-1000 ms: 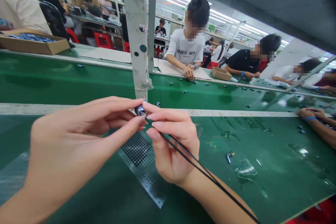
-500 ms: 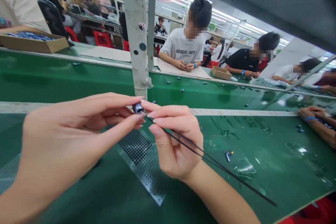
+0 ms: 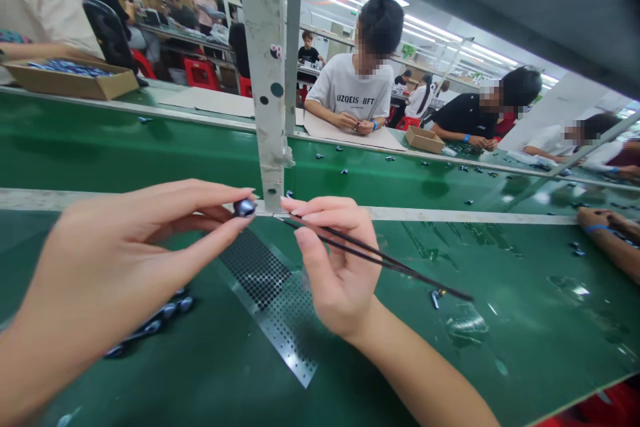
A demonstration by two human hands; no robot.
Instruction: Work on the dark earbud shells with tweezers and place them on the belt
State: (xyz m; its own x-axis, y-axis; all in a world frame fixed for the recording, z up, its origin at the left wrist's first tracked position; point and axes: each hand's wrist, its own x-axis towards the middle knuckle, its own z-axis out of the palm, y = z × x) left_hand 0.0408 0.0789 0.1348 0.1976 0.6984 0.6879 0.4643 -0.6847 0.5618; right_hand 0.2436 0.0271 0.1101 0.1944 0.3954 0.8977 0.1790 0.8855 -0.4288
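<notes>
My left hand pinches a small dark round part between thumb and forefinger, above the green bench. My right hand holds thin black tweezers between thumb and fingers, tips pointing left toward the part with a small gap between them. Below both hands lies a perforated metal plate. Several dark parts lie on the bench under my left wrist.
A white metal post stands just behind my hands. A green conveyor carries scattered small parts. People sit across it, with cardboard boxes. A co-worker's hand rests at the right. One loose part lies right of my wrist.
My hands have drawn apart: the tweezer tips have left the round part, and my left hand has carried it slightly left. The tweezers' rear end has swung up off the bench.
</notes>
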